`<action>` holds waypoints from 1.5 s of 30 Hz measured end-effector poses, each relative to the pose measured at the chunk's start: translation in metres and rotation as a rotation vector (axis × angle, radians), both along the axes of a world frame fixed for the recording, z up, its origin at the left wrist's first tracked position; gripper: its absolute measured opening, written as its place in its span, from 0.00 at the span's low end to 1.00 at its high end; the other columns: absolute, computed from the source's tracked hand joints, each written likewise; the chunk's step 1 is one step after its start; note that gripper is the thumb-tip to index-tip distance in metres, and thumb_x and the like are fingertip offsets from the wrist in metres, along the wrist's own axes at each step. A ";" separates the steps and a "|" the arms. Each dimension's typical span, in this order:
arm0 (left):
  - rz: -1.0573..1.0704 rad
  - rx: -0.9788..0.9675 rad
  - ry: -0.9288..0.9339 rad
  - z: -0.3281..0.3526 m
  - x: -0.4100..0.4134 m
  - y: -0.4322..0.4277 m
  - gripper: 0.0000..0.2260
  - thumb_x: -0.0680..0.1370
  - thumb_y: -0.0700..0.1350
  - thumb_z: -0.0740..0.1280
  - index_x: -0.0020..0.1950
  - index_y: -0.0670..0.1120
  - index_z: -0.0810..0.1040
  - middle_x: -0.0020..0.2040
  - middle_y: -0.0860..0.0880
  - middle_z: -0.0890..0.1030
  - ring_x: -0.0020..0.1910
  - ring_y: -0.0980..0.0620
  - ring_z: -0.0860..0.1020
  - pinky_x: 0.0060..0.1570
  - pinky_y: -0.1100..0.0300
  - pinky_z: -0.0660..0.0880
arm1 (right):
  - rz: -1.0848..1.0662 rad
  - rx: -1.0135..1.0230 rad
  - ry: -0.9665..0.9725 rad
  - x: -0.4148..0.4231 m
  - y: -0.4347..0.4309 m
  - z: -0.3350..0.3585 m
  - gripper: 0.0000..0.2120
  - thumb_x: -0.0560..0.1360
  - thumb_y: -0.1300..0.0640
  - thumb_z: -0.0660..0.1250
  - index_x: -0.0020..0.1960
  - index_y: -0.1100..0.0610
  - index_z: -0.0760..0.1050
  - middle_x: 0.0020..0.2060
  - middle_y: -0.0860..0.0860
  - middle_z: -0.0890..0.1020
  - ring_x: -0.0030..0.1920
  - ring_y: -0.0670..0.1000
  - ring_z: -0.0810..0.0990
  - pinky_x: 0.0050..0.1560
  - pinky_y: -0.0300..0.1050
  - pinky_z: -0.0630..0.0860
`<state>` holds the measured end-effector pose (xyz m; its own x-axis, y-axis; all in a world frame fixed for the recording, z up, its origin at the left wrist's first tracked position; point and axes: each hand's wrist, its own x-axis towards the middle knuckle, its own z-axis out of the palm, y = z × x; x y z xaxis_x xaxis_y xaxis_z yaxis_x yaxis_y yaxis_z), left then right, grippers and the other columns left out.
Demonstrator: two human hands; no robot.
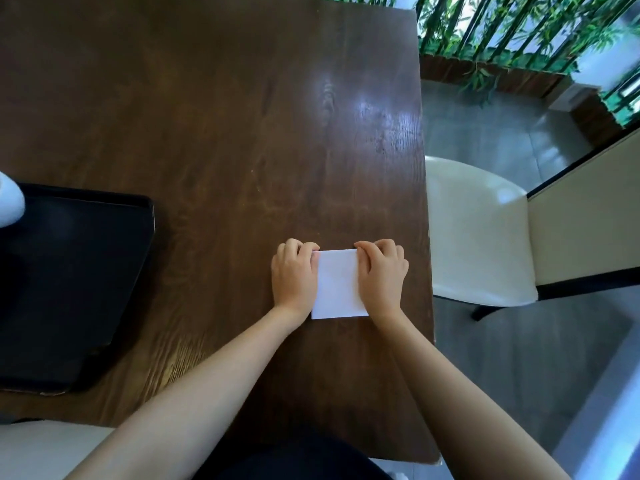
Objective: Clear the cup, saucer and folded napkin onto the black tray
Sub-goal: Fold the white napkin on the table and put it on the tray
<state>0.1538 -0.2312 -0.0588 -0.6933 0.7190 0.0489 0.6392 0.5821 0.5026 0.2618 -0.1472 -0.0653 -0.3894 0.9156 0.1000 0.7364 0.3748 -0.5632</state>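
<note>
A white folded napkin (337, 284) lies flat on the dark wooden table (225, 133), near its right edge. My left hand (294, 275) rests on the napkin's left side, fingers curled at its far left corner. My right hand (381, 271) presses the right side, fingertips on the far right corner. The black tray (76, 289) sits at the table's left. A white object (10, 199), only partly in view at the frame's left edge, stands on the tray's far corner; I cannot tell whether it is the cup or the saucer.
A cream chair (478, 233) stands just past the table's right edge. Green bamboo plants (519, 32) line the far right, above a grey floor (485, 119). Bare wood lies between the napkin and the tray.
</note>
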 end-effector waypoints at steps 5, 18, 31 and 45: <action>-0.232 0.108 0.288 0.005 0.010 -0.003 0.12 0.76 0.38 0.64 0.58 0.41 0.79 0.56 0.42 0.81 0.55 0.42 0.79 0.53 0.49 0.76 | 0.001 0.039 -0.024 0.000 0.000 0.001 0.11 0.78 0.57 0.60 0.54 0.56 0.81 0.49 0.54 0.79 0.51 0.53 0.73 0.51 0.45 0.64; -0.429 -0.267 0.248 -0.015 0.021 -0.009 0.23 0.82 0.50 0.46 0.76 0.45 0.51 0.78 0.47 0.53 0.77 0.49 0.49 0.75 0.50 0.43 | 0.492 0.067 -0.330 0.014 -0.015 0.002 0.26 0.80 0.44 0.37 0.76 0.52 0.46 0.77 0.48 0.49 0.76 0.46 0.41 0.76 0.47 0.38; -0.428 -0.313 0.257 -0.019 0.012 -0.011 0.24 0.81 0.52 0.39 0.76 0.47 0.42 0.79 0.49 0.47 0.77 0.52 0.44 0.76 0.47 0.45 | 0.530 0.094 -0.411 0.024 -0.006 -0.013 0.26 0.79 0.41 0.35 0.74 0.48 0.35 0.74 0.44 0.39 0.75 0.45 0.36 0.75 0.48 0.37; -0.479 -0.383 0.302 -0.005 0.009 -0.002 0.24 0.82 0.51 0.47 0.77 0.45 0.49 0.78 0.47 0.56 0.76 0.49 0.54 0.75 0.48 0.48 | 0.501 0.078 -0.467 0.047 -0.002 -0.016 0.28 0.80 0.43 0.39 0.75 0.52 0.34 0.74 0.45 0.35 0.74 0.44 0.33 0.75 0.49 0.35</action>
<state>0.1626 -0.2328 -0.0637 -0.2899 0.9483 -0.1291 0.9506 0.3009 0.0763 0.3088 -0.1490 -0.0814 -0.7821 0.6108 -0.1233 0.6228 0.7598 -0.1864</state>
